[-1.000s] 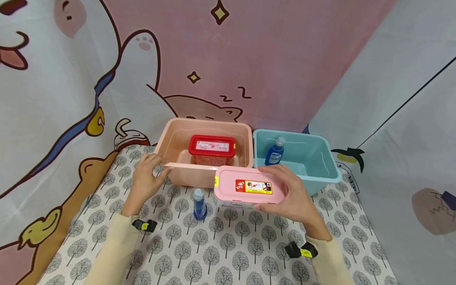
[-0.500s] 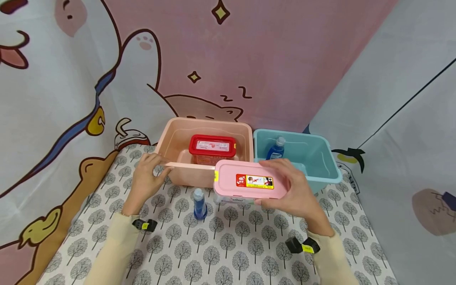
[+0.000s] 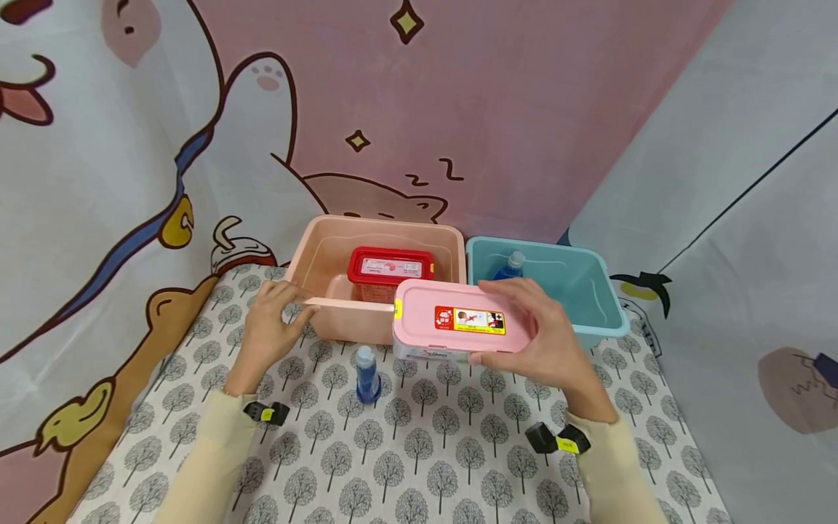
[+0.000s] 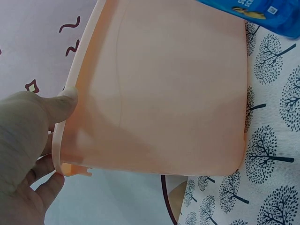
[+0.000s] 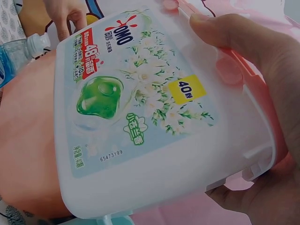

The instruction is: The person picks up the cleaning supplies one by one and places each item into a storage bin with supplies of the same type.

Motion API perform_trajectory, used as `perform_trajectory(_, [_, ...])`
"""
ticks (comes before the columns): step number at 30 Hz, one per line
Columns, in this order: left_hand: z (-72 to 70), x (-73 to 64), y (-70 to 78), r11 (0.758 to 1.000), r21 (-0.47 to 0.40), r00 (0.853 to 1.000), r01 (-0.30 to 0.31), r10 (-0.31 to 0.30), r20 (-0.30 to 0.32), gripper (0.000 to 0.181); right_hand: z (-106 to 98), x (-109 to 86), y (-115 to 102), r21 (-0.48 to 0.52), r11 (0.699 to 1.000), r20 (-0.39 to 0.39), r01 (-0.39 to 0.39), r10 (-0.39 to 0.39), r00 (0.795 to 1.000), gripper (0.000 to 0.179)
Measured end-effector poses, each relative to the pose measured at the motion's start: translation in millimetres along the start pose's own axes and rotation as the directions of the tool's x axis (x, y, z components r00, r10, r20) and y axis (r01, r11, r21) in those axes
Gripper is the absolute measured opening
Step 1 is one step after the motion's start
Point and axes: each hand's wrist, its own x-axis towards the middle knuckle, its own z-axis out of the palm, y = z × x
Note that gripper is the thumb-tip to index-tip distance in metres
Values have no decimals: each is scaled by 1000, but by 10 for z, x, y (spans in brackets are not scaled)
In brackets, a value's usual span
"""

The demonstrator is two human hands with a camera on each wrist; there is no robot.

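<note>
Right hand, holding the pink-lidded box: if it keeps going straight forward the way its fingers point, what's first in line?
Probably the red-lidded box inside the peach bin. The right hand carries the pink-lidded box at about the bin's front rim, left end leading. Depth is unclear, so it might clear the rim.

I am at a staged home-style set, not a real room: cartoon-printed cloth backdrops (image 3: 216, 131) hang around my table, whose top is covered with a tree-patterned cloth (image 3: 419, 451). Two plastic bins (image 3: 592, 291) with laundry and cleaning products sit along its far edge.
</note>
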Motion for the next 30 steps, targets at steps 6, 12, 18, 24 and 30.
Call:
perform_trajectory(6, [-1,-7,0,1000,-6,1000,0,1,7,26,-30,46,-44,-3,1000,-20,-29,29,999,93])
perform_trajectory(12, [-5,-3,-5,1000,-8,1000,-2,2,9,26,-36,139,-70,-53,995,-44,-82,80,996,94])
perform_trajectory(18, [-5,3,-2,1000,-1,1000,-3,3,15,25,-27,239,-43,-60,995,-49,-82,79,996,94])
perform_trajectory(24, [-5,7,3,1000,3,1000,-1,1,15,25,-10,323,-29,-71,996,-63,-61,57,996,92])
perform_trajectory(30, [-18,5,9,1000,0,1000,2,-2,15,24,21,398,-7,-63,997,-77,-54,49,996,90])
